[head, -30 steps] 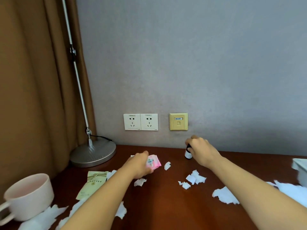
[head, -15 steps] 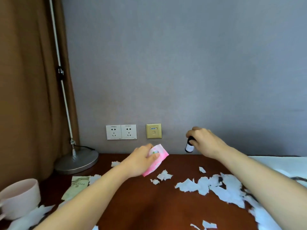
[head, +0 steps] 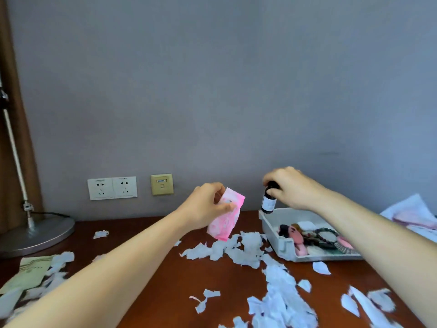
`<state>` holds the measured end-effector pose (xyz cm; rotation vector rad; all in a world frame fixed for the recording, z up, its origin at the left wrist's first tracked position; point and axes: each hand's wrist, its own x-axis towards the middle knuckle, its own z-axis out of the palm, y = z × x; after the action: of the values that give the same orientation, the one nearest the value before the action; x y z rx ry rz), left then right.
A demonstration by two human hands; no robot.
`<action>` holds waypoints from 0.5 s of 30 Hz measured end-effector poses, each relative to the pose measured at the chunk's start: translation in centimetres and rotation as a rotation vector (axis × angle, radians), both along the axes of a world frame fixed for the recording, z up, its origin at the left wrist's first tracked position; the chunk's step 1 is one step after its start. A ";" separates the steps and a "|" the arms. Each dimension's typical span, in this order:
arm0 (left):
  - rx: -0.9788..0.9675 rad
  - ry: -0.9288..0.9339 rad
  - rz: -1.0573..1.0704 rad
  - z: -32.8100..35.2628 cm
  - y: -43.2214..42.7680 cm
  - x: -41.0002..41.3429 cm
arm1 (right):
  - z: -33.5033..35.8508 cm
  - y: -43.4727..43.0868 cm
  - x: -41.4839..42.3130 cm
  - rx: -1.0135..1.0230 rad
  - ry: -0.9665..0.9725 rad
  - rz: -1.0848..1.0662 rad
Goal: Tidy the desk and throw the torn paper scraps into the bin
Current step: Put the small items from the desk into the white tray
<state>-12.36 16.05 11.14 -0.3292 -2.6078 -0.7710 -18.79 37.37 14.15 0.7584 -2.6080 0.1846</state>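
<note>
L hand (head: 208, 207) is up off the desk (head: 132, 235), thumb & fingers pinching the top of a pink packet (head: 228, 218). The packet hangs tilted, lower end just above the paper. R hand (head: 293, 188) sits at its 3 o'clock, well apart, fingers curled down round the cap of a small dark bottle (head: 268, 202) w/ white label. The bottle is upright at the far-left corner of a grey tray (head: 274, 235); touching it or not, can't tell. Both forearms reach fwd from the bottom corners.

Paper scraps (head: 236, 249): white, ragged, all sizes, flat on the brown desk. Thickest heap at 6 o'clock of the packet, trailing to 5 o'clock past the tray's left wall. More lie at far right & at 8 o'clock by a green packet (head: 28, 273).

Tray holds beads (head: 327, 235) & pink bits, too blurred to name. Lamp base (head: 35, 233) at 9 o'clock of L hand, wall sockets (head: 112, 187) at 10.
</note>
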 end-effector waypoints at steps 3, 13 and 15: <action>0.018 0.013 -0.040 0.1 3.4 -1.5 | 0.1 3.3 -0.5 -0.016 -0.011 -0.054; 0.062 0.033 -0.027 -1.2 12.3 -9.9 | -2.1 11.6 -4.3 -0.096 -0.069 -0.195; 0.078 0.031 -0.021 -1.3 13.3 -12.0 | -2.8 12.6 -5.4 -0.116 -0.083 -0.217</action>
<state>-24.32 29.37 9.85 -0.3435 -2.5414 -0.8656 -24.19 50.01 11.37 0.4327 -2.7068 0.3053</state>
